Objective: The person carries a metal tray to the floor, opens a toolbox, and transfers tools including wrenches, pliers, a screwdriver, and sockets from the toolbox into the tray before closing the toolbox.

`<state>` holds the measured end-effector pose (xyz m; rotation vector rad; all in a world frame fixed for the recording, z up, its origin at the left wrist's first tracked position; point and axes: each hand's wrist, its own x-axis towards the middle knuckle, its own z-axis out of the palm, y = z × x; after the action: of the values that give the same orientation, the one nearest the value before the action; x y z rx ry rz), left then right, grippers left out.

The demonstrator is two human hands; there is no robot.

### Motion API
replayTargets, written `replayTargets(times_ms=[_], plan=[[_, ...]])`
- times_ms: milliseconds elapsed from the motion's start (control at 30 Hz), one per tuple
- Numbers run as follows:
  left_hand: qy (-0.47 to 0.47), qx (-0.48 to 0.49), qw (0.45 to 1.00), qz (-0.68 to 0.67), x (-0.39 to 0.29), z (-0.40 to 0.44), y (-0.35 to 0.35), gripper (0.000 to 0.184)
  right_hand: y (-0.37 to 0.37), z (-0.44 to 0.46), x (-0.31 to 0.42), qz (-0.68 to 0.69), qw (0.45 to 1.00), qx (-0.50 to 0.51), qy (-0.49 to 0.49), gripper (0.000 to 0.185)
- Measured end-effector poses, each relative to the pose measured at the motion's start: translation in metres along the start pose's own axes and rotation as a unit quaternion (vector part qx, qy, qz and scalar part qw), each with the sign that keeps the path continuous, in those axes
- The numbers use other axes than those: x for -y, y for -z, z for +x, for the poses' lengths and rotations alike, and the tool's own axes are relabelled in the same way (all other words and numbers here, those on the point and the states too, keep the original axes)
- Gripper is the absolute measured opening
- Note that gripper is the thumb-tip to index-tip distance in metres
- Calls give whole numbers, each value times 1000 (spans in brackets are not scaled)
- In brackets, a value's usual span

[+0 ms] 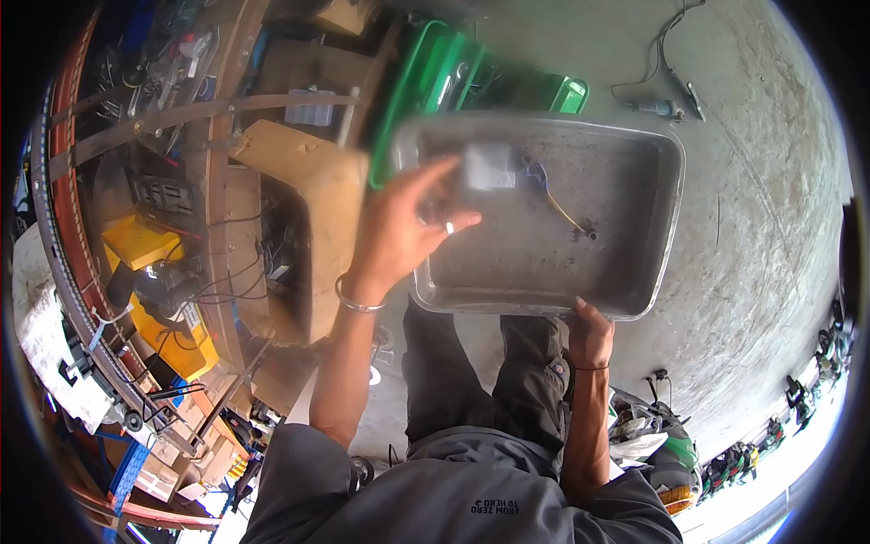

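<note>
Fingers (435,172) spread, thumb apart — the left hand (390,240) is near a blurred white piece (489,167) within the metal tray's (507,263) outline. The right hand (591,337) clasps its near rim.

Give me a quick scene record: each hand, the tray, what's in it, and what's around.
Left hand: open at the tray's left side, fingertips near a white item; contact unclear
Right hand: gripping the near rim, thumb on top
Container: rectangular metal tray
Contents: blurred white item; thin wire running toward a small dark part
Beyond tray: green bin; corded tool on the concrete floor
</note>
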<state>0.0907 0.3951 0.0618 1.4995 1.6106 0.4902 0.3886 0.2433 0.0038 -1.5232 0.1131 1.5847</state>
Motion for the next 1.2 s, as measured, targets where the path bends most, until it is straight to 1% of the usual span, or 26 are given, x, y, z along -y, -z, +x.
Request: replayTargets(times_ms=[33,67,133,167,233,267,400,500,567,633,700,767,833,867,900,967,1033,1100,1167,1200], plan=[[-22,16,997,79,-7,11,-3,57,-1,-1,-1,-3,1000,0,2,43],[-22,15,997,75,-5,19,-10,57,0,-3,-2,-7,1000,5,-6,43],[-44,54,977,203,2,30,-24,63,-4,-7,-3,-15,1000,3,-7,43],[-45,55,977,200,7,33,-29,63,-7,-9,-4,-16,1000,1,-6,43],[-23,110,952,285,13,34,-37,62,-9,-12,-5,-13,1000,14,1,42],[-17,123,945,301,10,34,-37,56,-9,-12,-6,-11,1000,13,0,42],[-10,117,938,325,22,29,-47,51,-4,-11,-14,-18,1000,15,-14,41],[-14,121,949,291,19,17,-48,49,-4,-11,-15,-23,1000,10,-19,42],[-7,92,964,251,9,2,-47,47,-4,-12,-14,-23,1000,3,-22,42],[8,97,965,245,5,-15,-45,49,-6,-11,-13,-11,999,17,-35,44],[-20,46,986,160,4,-32,-44,53,-11,-9,-13,1,999,12,-37,44],[-31,41,987,154,4,-44,-41,54,-11,-7,-13,13,999,10,-36,43],[50,94,993,43,-1,-52,-34,53,-7,-3,-15,0,999,-9,-47,43],[55,92,994,-7,7,-58,-35,56,-8,-2,-16,0,999,-7,-48,43],[57,90,994,-6,8,-60,-33,56,-10,-2,-15,1,999,-6,-36,42],[104,105,976,-157,10,-64,-29,59,-11,0,-15,-1,1000,-3,-25,41],[111,107,974,-167,22,-71,-27,61,-9,1,-15,-8,1000,-5,-20,41],[146,104,967,-183,27,-73,-23,61,-6,3,-15,-5,1000,-7,-25,40],[153,85,966,-192,31,-76,-16,60,0,6,-20,1,1000,-9,-30,39],[177,78,960,-202,37,-79,-10,58,7,10,-24,10,999,-8,-38,38]])
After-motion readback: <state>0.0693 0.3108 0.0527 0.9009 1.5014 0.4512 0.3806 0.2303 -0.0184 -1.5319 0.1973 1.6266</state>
